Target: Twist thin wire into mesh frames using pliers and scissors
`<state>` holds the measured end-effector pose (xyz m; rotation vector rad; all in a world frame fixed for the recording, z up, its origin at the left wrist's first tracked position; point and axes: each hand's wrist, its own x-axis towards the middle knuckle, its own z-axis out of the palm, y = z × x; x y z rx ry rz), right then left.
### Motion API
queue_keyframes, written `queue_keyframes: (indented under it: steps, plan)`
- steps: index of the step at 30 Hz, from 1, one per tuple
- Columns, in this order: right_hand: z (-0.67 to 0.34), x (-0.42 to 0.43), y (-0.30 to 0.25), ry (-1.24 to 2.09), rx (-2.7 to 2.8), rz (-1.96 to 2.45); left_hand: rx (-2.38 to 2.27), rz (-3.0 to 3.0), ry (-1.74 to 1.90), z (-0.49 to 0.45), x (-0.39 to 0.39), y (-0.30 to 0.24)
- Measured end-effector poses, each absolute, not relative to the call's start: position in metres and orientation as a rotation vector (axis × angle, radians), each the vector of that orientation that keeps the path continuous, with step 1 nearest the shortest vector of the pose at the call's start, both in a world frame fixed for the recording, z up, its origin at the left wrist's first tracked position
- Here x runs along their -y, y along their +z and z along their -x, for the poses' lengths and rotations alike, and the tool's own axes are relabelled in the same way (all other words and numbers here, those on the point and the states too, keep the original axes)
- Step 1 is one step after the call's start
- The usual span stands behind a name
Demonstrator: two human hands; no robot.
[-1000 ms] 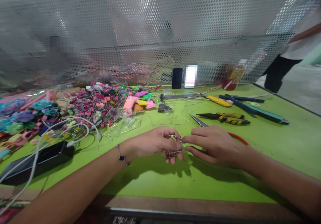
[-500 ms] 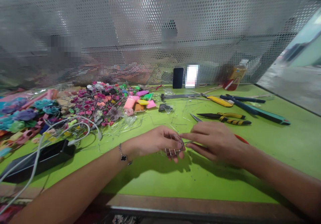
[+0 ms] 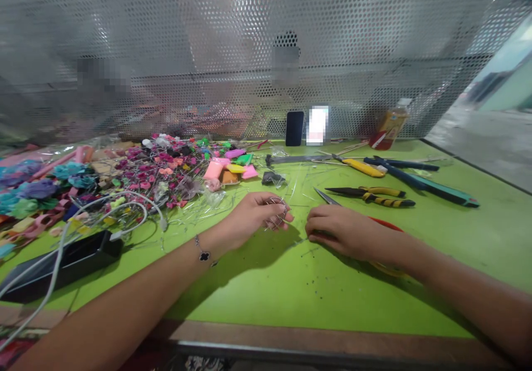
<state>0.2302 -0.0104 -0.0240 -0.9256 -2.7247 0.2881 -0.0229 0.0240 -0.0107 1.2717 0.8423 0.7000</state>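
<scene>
My left hand point(image 3: 260, 216) pinches a small rounded cage of thin bent metal wire point(image 3: 276, 217), held just above the green tabletop. Its wires cross in an open grid, partly covered by my thumb and fingers. My right hand point(image 3: 341, 230) lies low on the table with its fingers curled; what they hold, if anything, is hidden. A pointed metal blade point(image 3: 326, 196) shows beyond its knuckles. Behind the hand a red handle point(image 3: 386, 224) sticks out, and a yellowish curved part point(image 3: 386, 269) is partly visible under the wrist.
Yellow-and-black pliers point(image 3: 369, 194), a yellow-handled cutter point(image 3: 363, 167) and a large blue-green tool point(image 3: 424, 183) lie at right. Colourful craft flowers point(image 3: 153, 166) heap up at left by a black box point(image 3: 62, 266) and white cable point(image 3: 62, 249). A phone point(image 3: 294, 128) and bottle point(image 3: 390, 124) stand behind.
My right hand has left the wire cage and dropped to the table, its fingers curling in. My left hand has moved slightly up and left with the cage. The yellowish part has come into sight.
</scene>
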Motion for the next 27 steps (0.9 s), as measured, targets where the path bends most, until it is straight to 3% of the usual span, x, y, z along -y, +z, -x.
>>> queue_keyframes:
  steps: [7, 15, 27]
  plan:
    - [-0.242, 0.008, -0.021, 0.04, 2.65, 1.025, -0.845, -1.353, 0.678, 0.024, -0.024, -0.005]
    - [-0.255, 0.004, -0.009, -0.476, 2.371, 0.969, -0.806, -1.489, 0.497, 0.023, -0.021, -0.002]
    - [-0.251, 0.005, -0.009, -0.584, 2.423, 0.968, -0.808, -1.449, 0.48, 0.02, -0.019, -0.008]
